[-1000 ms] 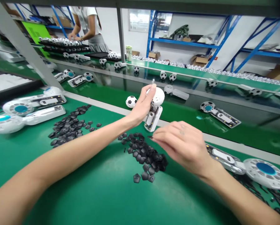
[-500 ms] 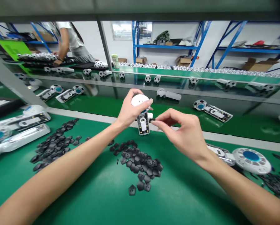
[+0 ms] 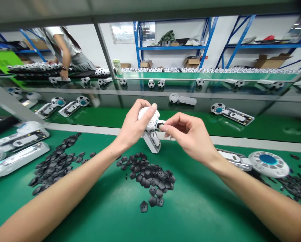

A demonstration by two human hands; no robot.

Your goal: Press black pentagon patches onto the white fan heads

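Note:
My left hand (image 3: 135, 122) is wrapped round the round white head of a plastic device housing (image 3: 152, 140), whose clear-covered handle hangs down toward me. Between the thumb and fingertips of my right hand (image 3: 187, 134) is a small black pentagon piece (image 3: 160, 125), held right beside the housing's head. Whether the piece touches the housing is hard to make out. Below my hands, a heap of black pentagon pieces (image 3: 150, 174) is spread on the green table (image 3: 110, 208).
Another black heap (image 3: 57, 163) lies left, beside white housings (image 3: 21, 158). A housing with a blue disc (image 3: 268, 163) rests near my right forearm. Beyond the pale rail, a green conveyor (image 3: 190, 124) carries more housings. At the back left, a person (image 3: 64, 50) works at trays.
My left hand has turned the housing, so its handle now slants and its head faces more to the right. My right hand has brought the black piece up beside the head.

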